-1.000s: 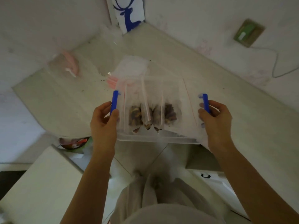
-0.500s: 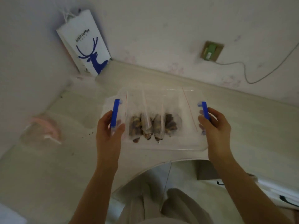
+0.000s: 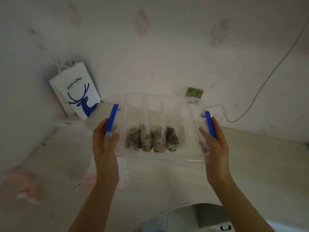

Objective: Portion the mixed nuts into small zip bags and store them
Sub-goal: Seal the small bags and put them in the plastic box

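I hold a clear plastic storage box [image 3: 182, 113] with blue side clips in the air above the pale counter. Several small zip bags of mixed nuts [image 3: 152, 138] stand in a row inside it, dark nuts at their bottoms. My left hand [image 3: 104, 141] grips the box's left end by the blue clip [image 3: 111, 118]. Around the right end, by the other blue clip [image 3: 210, 124], my right hand [image 3: 215, 144] is wrapped. The box is held roughly level.
A white paper bag with a blue deer print [image 3: 77, 96] leans in the wall corner. A wall socket [image 3: 194, 93] with a grey cable [image 3: 260, 87] is behind the box. Empty pinkish zip bags [image 3: 122, 174] and a blurred pink item [image 3: 21, 186] lie on the counter [image 3: 167, 185].
Both hands have carried the box upward and toward the back wall. The view has tilted up, so the paper bag and socket now sit lower and nearer the box.
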